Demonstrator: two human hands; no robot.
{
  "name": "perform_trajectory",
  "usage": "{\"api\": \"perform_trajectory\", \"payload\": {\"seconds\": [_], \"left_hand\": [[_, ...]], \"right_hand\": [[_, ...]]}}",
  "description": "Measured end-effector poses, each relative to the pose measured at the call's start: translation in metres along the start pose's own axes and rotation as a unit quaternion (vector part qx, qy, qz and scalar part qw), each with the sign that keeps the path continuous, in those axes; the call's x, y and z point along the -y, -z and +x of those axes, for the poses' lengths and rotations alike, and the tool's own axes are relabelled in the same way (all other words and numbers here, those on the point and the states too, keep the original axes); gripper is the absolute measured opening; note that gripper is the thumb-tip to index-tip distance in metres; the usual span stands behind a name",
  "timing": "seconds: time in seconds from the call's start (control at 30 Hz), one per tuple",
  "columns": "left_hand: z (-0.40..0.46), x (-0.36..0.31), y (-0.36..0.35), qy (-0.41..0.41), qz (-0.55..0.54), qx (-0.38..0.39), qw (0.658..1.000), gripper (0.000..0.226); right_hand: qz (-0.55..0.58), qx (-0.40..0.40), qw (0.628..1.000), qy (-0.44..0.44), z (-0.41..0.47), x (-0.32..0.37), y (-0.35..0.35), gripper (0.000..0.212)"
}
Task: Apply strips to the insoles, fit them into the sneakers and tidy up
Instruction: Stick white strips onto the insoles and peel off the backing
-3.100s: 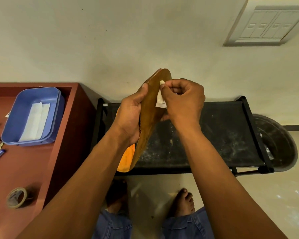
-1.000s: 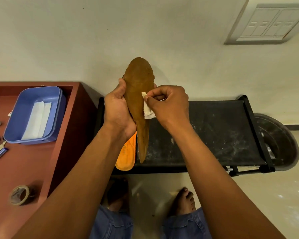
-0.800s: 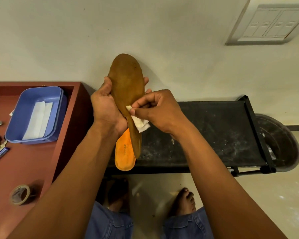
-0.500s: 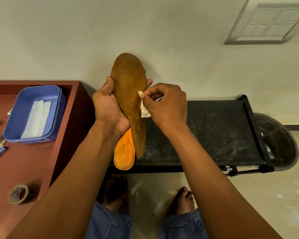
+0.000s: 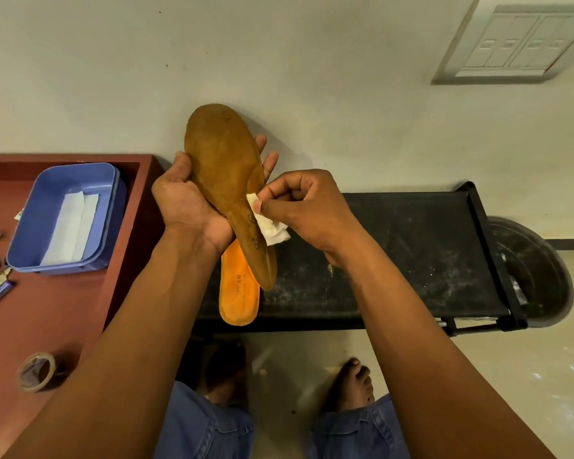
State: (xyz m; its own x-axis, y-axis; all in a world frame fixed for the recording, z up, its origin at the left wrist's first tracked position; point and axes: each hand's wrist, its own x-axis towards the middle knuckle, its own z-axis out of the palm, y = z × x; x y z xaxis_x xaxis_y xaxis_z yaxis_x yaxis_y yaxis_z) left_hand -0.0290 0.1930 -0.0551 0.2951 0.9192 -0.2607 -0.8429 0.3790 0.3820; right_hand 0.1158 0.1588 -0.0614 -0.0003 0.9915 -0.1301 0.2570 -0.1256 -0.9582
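1. Change: half a second ago the white wad sat higher on the brown insole's edge, near mid-length. Now the right hand (image 5: 307,207) has carried it down toward the narrow waist. A second before that the insole was turned more edge-on; its broad brown face is now square to the camera.
2. Reading: looks like wiping the underside before any strip goes on, so the task is probably at an early stage. No strip on this face yet.
3. Left hand (image 5: 193,200) grips the brown insole (image 5: 227,180) from behind and below, thumb on its left edge, fingertips showing past the right edge. A second, orange insole (image 5: 239,289) is tucked behind it in the same grip.
4. Right hand pinches the white wad (image 5: 267,223) between thumb and forefinger, pressed to the insole's right edge.
5. Position: held in the air above the black bench (image 5: 395,253), right of the red tabletop (image 5: 63,313).
6. Orientation: long axis near upright, leaning slightly; broad toe end up, narrow heel end down and a little right.
7. Blue tray (image 5: 113,193) on the tabletop holds white strips (image 5: 70,226).
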Motion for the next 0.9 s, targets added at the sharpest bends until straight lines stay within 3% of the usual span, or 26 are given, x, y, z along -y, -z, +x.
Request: {"api": "perform_trajectory", "payload": {"seconds": [0.17,0.4,0.57,0.73,0.9], "left_hand": [[-0.001,0.003,-0.004,-0.024,0.080,0.006,0.996,0.066],[-0.004,0.023,-0.011,-0.023,0.228,0.033,0.973,0.085],[-0.004,0.036,-0.011,-0.021,0.259,0.027,0.965,0.083],[-0.003,0.023,-0.008,-0.008,0.211,0.023,0.977,0.092],[0.002,0.012,-0.001,-0.025,0.166,0.017,0.986,0.095]], "right_hand": [[0.033,-0.005,0.999,0.008,-0.002,0.001,-0.001,0.007],[0.039,-0.096,0.995,0.014,0.001,0.000,0.004,0.005],[0.068,-0.120,0.990,0.013,0.003,-0.001,0.007,0.007],[-0.010,-0.048,0.998,0.034,0.001,-0.001,0.006,0.005],[-0.030,0.111,0.993,0.027,-0.003,0.002,0.013,0.010]]}}
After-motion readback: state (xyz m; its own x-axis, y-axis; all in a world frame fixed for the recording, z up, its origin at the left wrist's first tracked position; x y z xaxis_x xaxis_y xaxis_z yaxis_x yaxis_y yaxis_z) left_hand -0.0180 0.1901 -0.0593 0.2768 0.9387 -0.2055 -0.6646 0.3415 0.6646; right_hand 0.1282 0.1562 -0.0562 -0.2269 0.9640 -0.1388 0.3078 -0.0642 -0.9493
